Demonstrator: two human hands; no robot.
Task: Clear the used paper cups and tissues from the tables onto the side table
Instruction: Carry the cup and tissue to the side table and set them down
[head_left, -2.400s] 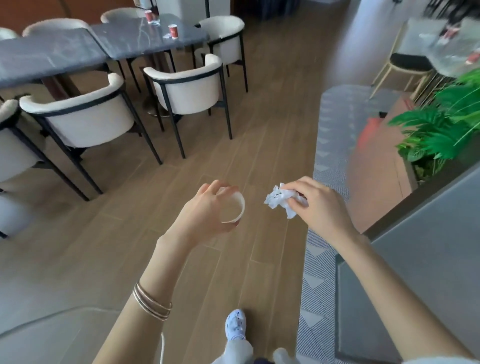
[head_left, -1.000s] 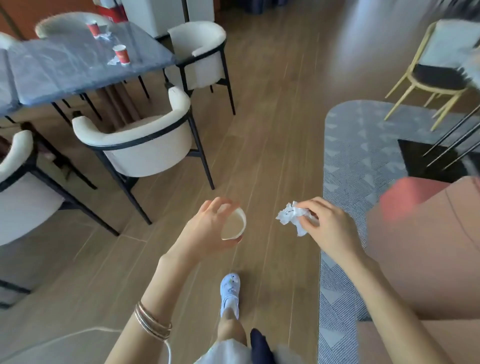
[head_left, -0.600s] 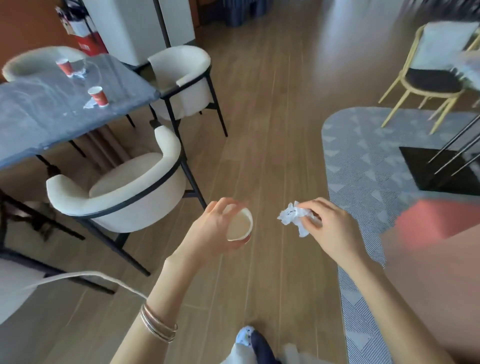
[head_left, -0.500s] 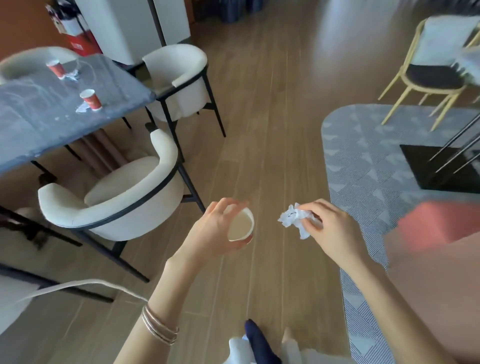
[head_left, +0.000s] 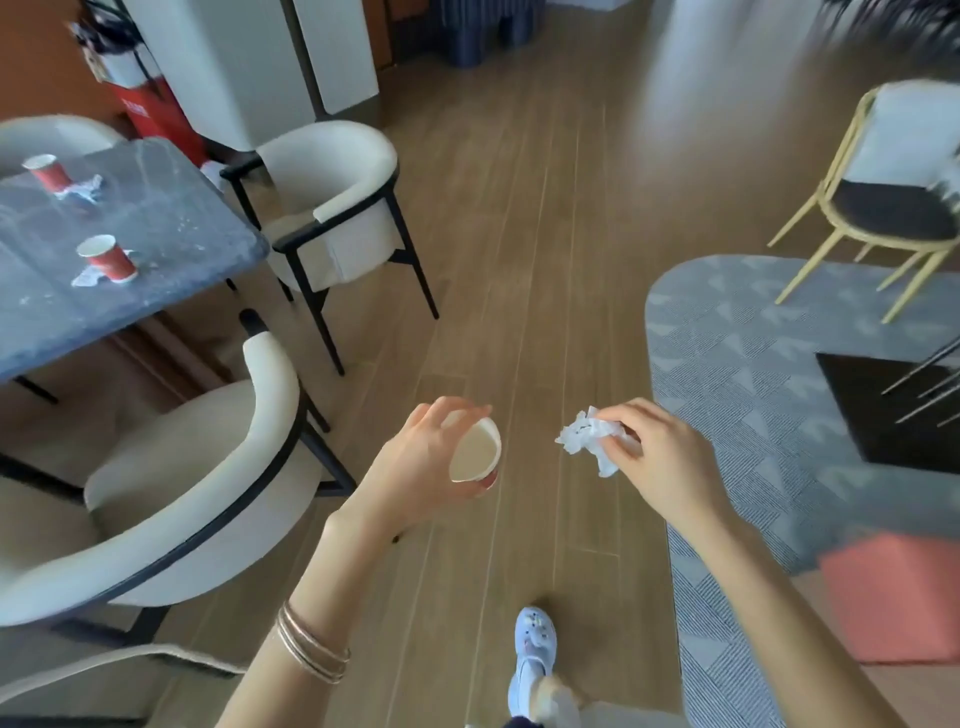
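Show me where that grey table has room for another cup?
Bare: the table corner by the white chair, and the strip between the far red cup and the near red cup. Crowded right beside each cup, where crumpled tissues lie.

The held cup (head_left: 475, 452) is coloured creamy white inside, and a little red is seen on its outside. The crumpled tissue (head_left: 589, 436) is white. The near cup (head_left: 106, 258) and the far cup (head_left: 47, 173) are coloured red with white rims. The table (head_left: 171, 244) is coloured dark grey and dotted with pale specks. The near armchair (head_left: 197, 499) and the far armchair (head_left: 332, 208) are coloured cream and framed in black. The floor (head_left: 519, 208) is striped in brown wood. The rug (head_left: 753, 364) is coloured grey and patterned with pale triangles and thin lines. The yellow chair (head_left: 883, 208) is fitted with a black seat. The bangles (head_left: 311, 649) are coloured gold. The shoe (head_left: 535, 639) is coloured pale blue.
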